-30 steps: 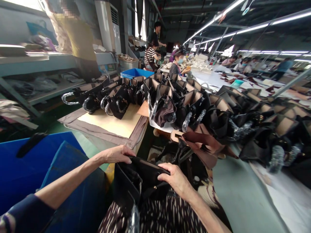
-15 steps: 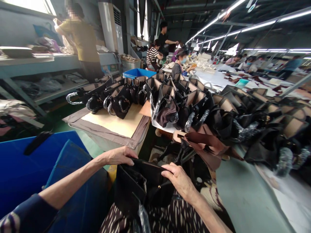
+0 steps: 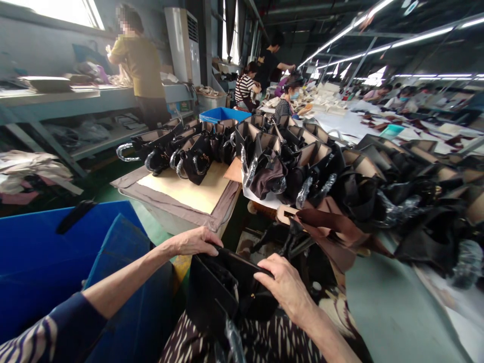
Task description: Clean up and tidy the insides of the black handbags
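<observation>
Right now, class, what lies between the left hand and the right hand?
In the head view, a black bag lies there, its rim pinched by left hand and right hand.

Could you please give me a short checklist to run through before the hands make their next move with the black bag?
1. Left hand has the black bag: ok, thumb and fingers pinch its top edge.
2. Right hand has it too: ok, it grips the same edge farther right.
3. Brown strip away from the hands: ok, it lies beyond the right hand, touching neither.
4. Bag resting on the patterned cloth: cannot tell, its underside is hidden.
5. Inside of the bag checked for loose bits: cannot tell, it is too dark.
</observation>
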Tool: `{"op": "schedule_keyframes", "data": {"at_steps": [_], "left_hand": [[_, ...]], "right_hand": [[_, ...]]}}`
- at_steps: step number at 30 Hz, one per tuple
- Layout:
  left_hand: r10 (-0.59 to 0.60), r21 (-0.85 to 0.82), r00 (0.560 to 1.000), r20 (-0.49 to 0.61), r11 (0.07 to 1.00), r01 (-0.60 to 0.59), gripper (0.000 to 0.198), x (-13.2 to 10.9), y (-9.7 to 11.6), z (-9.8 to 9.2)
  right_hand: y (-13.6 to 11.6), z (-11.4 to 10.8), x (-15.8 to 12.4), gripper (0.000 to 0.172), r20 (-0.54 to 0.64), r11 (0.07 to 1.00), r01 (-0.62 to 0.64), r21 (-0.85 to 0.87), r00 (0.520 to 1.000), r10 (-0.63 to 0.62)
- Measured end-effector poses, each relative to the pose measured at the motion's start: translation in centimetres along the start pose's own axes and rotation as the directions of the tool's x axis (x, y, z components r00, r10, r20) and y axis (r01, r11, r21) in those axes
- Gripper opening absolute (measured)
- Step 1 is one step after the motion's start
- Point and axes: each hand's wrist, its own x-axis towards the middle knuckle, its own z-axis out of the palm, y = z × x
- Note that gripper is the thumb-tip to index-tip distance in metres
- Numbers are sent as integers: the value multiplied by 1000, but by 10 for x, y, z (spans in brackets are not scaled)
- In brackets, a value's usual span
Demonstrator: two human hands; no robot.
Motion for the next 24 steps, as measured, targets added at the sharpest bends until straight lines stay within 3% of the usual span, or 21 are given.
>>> {"op": "schedule_keyframes", "data": {"at_steps": [6, 16, 24], "left_hand": [[13, 15, 1000, -3, 1000, -12, 22, -2, 7, 4], [49, 64, 999, -3, 997, -49, 23, -4, 9, 6], [45, 81, 999, -6, 996, -44, 20, -4, 16, 11]], "right_hand": [[-22, 6, 10, 9, 4, 933, 94, -348, 995, -99], [-28, 24, 16, 14, -74, 927, 173, -332, 975, -209], [-36, 31, 22, 13, -49, 904, 234, -357, 962, -268]]}}
